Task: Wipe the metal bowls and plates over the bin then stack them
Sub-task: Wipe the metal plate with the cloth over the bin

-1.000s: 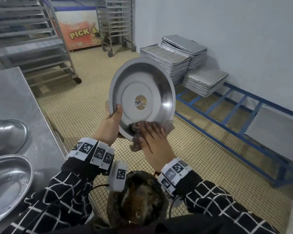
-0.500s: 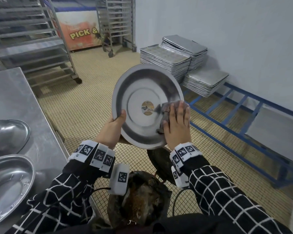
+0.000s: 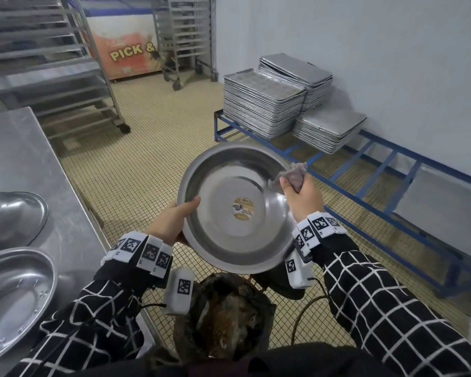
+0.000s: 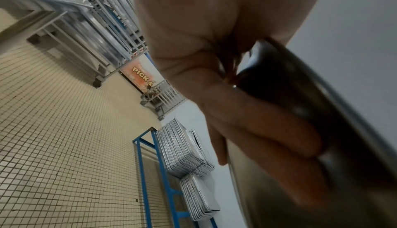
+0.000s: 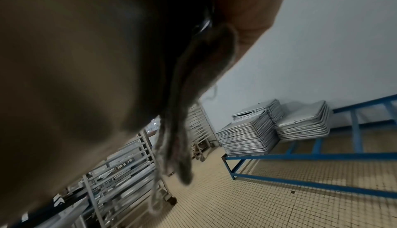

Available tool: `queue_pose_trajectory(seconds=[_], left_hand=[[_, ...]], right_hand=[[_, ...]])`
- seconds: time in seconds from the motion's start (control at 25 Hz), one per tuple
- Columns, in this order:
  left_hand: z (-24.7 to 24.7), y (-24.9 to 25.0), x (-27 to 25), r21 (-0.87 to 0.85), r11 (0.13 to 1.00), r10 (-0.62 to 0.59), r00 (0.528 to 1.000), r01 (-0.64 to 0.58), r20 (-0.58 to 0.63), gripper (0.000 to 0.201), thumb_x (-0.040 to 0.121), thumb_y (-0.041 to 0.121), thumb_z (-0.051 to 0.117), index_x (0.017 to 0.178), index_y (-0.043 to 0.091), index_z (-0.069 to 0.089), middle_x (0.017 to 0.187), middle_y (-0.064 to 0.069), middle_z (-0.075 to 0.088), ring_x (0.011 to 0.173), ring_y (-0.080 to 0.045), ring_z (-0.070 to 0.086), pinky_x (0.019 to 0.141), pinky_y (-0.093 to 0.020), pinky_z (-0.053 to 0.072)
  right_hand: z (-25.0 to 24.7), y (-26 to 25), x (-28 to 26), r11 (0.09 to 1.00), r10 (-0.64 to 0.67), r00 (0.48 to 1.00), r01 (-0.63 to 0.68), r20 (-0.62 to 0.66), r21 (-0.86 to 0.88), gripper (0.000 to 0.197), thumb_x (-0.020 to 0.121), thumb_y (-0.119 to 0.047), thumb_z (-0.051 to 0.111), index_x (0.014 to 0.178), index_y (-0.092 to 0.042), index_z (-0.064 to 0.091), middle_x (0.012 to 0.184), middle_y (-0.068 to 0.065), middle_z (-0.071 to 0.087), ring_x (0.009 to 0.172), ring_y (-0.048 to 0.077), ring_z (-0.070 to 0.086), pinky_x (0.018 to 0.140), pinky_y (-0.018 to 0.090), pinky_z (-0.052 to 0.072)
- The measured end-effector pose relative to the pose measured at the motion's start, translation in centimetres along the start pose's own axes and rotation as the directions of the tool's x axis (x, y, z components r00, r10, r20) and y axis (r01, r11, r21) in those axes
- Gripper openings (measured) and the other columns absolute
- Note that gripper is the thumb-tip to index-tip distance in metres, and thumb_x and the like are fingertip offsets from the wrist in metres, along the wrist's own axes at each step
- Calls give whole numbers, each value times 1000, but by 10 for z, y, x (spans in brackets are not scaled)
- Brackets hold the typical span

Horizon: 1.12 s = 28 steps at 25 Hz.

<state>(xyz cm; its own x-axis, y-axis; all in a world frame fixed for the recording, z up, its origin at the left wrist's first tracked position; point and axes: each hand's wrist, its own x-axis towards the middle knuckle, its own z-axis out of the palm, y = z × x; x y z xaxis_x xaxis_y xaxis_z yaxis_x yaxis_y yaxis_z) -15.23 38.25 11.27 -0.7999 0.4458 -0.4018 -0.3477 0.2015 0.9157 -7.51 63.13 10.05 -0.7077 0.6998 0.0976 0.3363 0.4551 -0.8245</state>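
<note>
Head view: a round metal bowl (image 3: 235, 210), tilted with its inside facing the camera, is held above a dark bin (image 3: 223, 319) on the tiled floor. The left hand (image 3: 172, 221) is curled round the bowl's left rim, thumb inside; in the left wrist view its fingers (image 4: 268, 138) are seen pressed against the bowl's underside. A grey cloth (image 3: 291, 176) is pinched in the right hand (image 3: 303, 197) and pressed against the bowl's upper right rim. Two more metal bowls (image 3: 14, 297) are seen on the steel table (image 3: 19, 151) at the left. Stacked trays (image 3: 267, 104) are seen on a blue rack (image 3: 386, 170) by the wall.
</note>
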Motion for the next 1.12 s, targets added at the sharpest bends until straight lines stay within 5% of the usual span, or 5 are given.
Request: queue_pose_trajectory(seconds=[0.32, 0.48, 0.68, 0.84, 1.12], left_hand=[[10, -10, -3, -57, 940, 327, 935, -337, -140, 49, 87, 13, 64, 129, 26, 41, 98, -1, 67, 76, -12, 71, 62, -22, 56], [30, -16, -11, -39, 960, 268, 953, -276, -139, 17, 88, 15, 63, 102, 22, 56, 93, 2, 68, 95, -21, 67, 66, -21, 55], [15, -8, 1, -126, 963, 199, 945, -237, -261, 11, 95, 15, 52, 101, 25, 50, 98, 0, 62, 94, -23, 62, 80, -40, 54], [10, -6, 7, -5, 974, 217, 934, -228, -282, 8, 99, 20, 47, 107, 19, 48, 94, -4, 62, 84, -22, 63, 77, -40, 54], [17, 1, 7, -95, 971, 199, 962, -219, -185, 32, 98, 40, 43, 125, 22, 45, 110, -7, 64, 94, -25, 65, 68, -33, 56]], right_hand=[[20, -7, -23, 952, 160, 980, -121, -119, 283, 48, 95, -23, 55, 138, -8, 39, 120, 1, 56, 112, 16, 54, 92, 24, 39], [39, -16, -38, 876, 211, 970, -131, -123, 464, 34, 97, -23, 51, 127, -7, 46, 102, -5, 56, 96, 16, 59, 66, 7, 41], [39, -3, -37, 873, 182, 981, -190, 61, 449, 12, 99, -31, 43, 109, -27, 49, 94, -8, 61, 99, 23, 63, 79, 38, 54], [29, -6, -50, 991, -6, 999, -1, 49, 136, 20, 97, -25, 49, 115, -15, 50, 89, -9, 61, 86, 8, 63, 62, 12, 45], [70, -23, -104, 868, -366, 744, 490, 559, -84, 52, 97, -51, 31, 141, -24, 31, 144, -6, 40, 134, 7, 32, 117, 37, 22]])
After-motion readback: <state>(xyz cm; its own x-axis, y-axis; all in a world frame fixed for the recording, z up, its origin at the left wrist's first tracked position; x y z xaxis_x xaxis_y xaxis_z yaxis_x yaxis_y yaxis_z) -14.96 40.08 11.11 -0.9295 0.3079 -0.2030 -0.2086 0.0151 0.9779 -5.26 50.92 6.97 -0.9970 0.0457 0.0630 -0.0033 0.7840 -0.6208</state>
